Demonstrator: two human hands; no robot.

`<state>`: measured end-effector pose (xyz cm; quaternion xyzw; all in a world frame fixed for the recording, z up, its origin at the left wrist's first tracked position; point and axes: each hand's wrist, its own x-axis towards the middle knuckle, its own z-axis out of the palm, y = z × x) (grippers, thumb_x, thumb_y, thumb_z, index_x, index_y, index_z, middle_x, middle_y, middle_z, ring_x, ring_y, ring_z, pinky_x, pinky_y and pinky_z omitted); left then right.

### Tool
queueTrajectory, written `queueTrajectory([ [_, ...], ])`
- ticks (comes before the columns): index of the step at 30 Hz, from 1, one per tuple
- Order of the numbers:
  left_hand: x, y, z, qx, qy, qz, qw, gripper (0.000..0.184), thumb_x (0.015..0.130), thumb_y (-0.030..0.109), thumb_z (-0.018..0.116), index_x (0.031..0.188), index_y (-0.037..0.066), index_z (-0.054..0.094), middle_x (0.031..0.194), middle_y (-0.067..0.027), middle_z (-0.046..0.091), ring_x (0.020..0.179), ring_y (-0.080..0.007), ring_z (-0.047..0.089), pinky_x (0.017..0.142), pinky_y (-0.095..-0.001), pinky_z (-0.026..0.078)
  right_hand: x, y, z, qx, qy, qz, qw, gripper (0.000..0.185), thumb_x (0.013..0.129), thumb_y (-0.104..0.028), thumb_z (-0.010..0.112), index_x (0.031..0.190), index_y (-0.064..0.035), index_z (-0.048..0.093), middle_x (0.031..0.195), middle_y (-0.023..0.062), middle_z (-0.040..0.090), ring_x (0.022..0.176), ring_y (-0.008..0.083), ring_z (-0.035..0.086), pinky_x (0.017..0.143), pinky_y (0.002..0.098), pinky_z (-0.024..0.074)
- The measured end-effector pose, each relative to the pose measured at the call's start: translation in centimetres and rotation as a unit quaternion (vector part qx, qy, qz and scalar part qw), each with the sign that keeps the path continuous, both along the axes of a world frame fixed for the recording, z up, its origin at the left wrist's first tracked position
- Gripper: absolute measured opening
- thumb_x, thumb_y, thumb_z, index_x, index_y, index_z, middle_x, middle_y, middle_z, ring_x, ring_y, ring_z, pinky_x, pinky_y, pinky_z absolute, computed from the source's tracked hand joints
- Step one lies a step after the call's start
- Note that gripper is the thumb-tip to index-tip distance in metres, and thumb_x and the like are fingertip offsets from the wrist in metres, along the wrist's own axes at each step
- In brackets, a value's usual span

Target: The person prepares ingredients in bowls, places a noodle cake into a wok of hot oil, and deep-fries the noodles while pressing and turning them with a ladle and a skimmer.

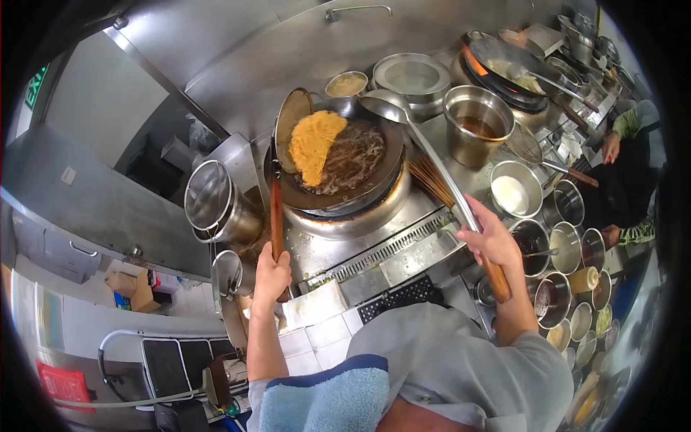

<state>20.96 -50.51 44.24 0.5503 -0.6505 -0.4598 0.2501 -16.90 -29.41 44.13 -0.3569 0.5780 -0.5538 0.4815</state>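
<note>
My left hand [273, 275] is closed around the wooden handle of a skimmer [288, 122], tilted on edge over the left side of a wok [394, 147]. A golden-yellow, crumbly mass of food [314, 144] lies against the skimmer and reaches down into the wok. Dark, bubbling oil [360, 160] fills the rest. My right hand [494, 239] grips a long metal ladle [439, 162] near its wooden end. The ladle's bowl is raised above the wok's far right rim and appears to hold nothing.
Left of the stove stands a pot with a strainer [209, 189]. Behind are a lidded pot [412, 75] and a pot of brown liquid [475, 119]. Seasoning bowls [565, 245] crowd the right. A co-worker's hand [610, 147] is near a second wok [504, 68].
</note>
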Motion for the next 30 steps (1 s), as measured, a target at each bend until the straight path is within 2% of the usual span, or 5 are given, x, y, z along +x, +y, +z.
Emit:
queueTrajectory([
  [2, -0.5, -0.5, -0.6, -0.055, -0.064, 0.001, 0.996, 0.012, 0.088, 0.009, 0.053, 0.096, 0.001, 0.05, 0.068, -0.0097, 0.051, 0.056, -0.018, 0.051, 0.052, -0.0345, 0.043, 0.0, 0.6, 0.0, 0.012, 0.002, -0.006, 1.0, 0.079, 0.08, 0.0, 0.067, 0.147, -0.0032, 0.025, 0.084, 0.004, 0.051, 0.052, 0.0085, 0.05, 0.037, 0.0234, 0.0415],
  [3, -0.2, -1.5, -1.8, -0.121, -0.078, -0.002, 0.99, 0.018, 0.087, 0.01, 0.055, 0.102, -0.001, 0.052, 0.075, -0.0148, 0.055, 0.068, -0.0256, 0.055, 0.065, -0.0386, 0.045, 0.0, 0.9, 0.1, 0.017, 0.003, -0.01, 1.0, 0.079, 0.08, 0.0, 0.067, 0.147, -0.0037, 0.025, 0.084, 0.0041, 0.051, 0.052, 0.0086, 0.05, 0.037, 0.0234, 0.0416],
  [6, -0.3, -3.0, -2.4, -0.155, -0.085, -0.002, 0.984, 0.02, 0.087, 0.009, 0.055, 0.103, -0.002, 0.052, 0.079, -0.0171, 0.056, 0.075, -0.0297, 0.056, 0.071, -0.0395, 0.045, 0.2, 1.7, -0.1, 0.019, -0.003, -0.021, 1.0, 0.079, 0.08, 0.0, 0.067, 0.147, -0.0047, 0.025, 0.085, 0.0042, 0.051, 0.052, 0.0089, 0.049, 0.037, 0.0235, 0.0418],
  [23, -3.0, -6.0, -7.0, -0.19, -0.144, -0.005, 0.971, 0.02, 0.084, 0.008, 0.056, 0.101, -0.001, 0.051, 0.086, -0.0271, 0.062, 0.086, -0.0454, 0.061, 0.074, -0.0484, 0.046, 3.6, 1.3, -0.8, 0.044, 0.003, 0.031, 0.999, 0.081, 0.08, -0.003, 0.068, 0.148, -0.0053, 0.024, 0.084, 0.0051, 0.053, 0.051, 0.0096, 0.049, 0.039, 0.0247, 0.0425],
  [30, -5.2, -5.8, -7.1, -0.234, -0.189, -0.06, 0.952, 0.021, 0.084, 0.006, 0.054, 0.102, -0.004, 0.049, 0.087, -0.0315, 0.062, 0.087, -0.0485, 0.06, 0.077, -0.0549, 0.047, 5.3, 0.7, -1.3, 0.041, 0.001, -0.062, 0.997, 0.081, 0.079, -0.001, 0.068, 0.148, -0.006, 0.026, 0.085, 0.005, 0.052, 0.051, 0.01, 0.049, 0.037, 0.0251, 0.0415],
])
